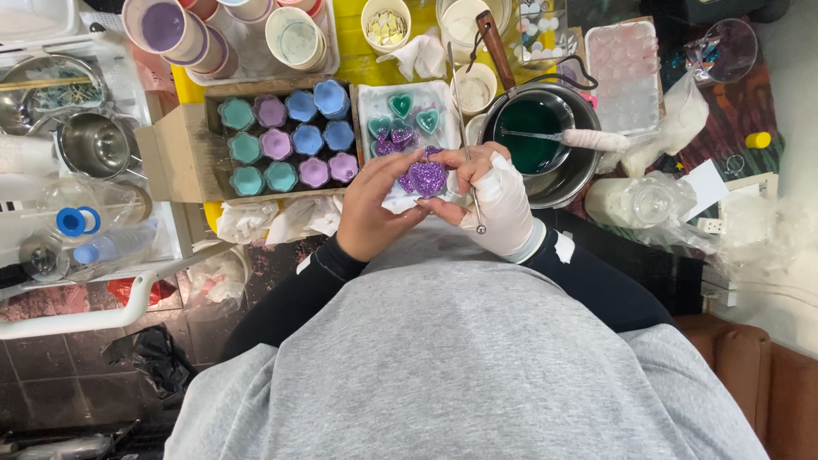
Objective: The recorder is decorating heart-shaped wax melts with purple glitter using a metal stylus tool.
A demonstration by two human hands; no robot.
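The left hand grasps a glittery purple heart in its fingers; the gloved right hand grips a thin metal tool. Beyond the fingers, finished hearts fill a white tray, so several look done.

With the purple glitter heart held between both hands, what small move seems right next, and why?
Probably work the thin metal tool along the purple glitter heart's edge. The left hand cradles the heart, the gloved right hand grips the tool beside it, and both are over the white tray of finished hearts.

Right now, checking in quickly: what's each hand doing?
Left hand: closed on the purple glitter heart.
Right hand: gloved, holding a thin metal tool.
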